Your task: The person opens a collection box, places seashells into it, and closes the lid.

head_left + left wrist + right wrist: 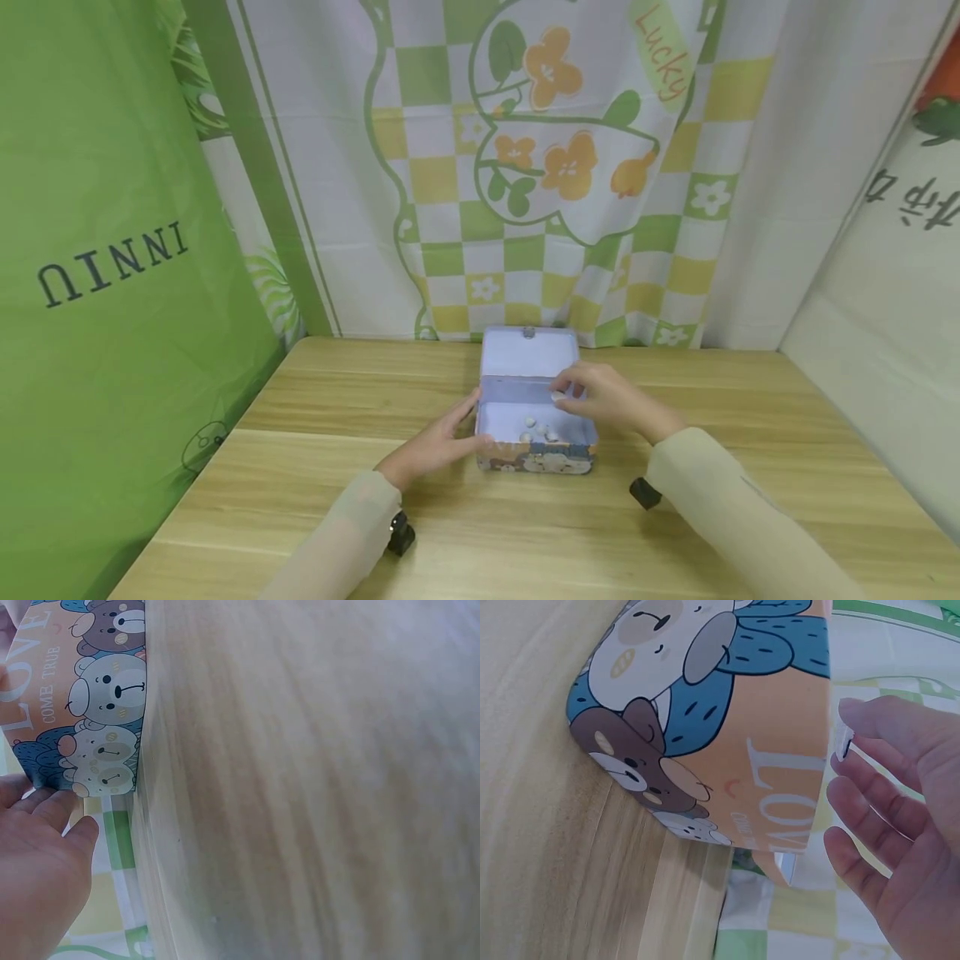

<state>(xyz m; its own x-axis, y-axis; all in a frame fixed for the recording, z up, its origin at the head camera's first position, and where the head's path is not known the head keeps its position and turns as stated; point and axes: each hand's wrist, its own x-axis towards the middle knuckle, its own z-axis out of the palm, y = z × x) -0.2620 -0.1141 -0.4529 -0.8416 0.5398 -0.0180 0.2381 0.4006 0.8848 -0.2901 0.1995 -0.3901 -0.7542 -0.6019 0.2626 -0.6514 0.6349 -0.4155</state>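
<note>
A tin box [536, 458] with cartoon bears on its outside stands on the table, its lid [528, 354] swung up at the back. Several small whitish pieces [542, 430] lie on the box floor, too small to identify. Over the box's right side, my right hand [603, 400] pinches one small white piece [844, 741] between thumb and index finger; the other fingers are loosely bent. My left hand [438, 446] rests against the box's left side with fingers spread, the thumb by the front rim. In the left wrist view, its fingertips are partly hidden at the box's corner.
The wooden table [525, 533] surrounds the box. Behind it hangs a checked, flowered curtain [465, 275], close to the raised lid. A green cloth [112, 350] hangs at the left and a white one [892, 358] at the right.
</note>
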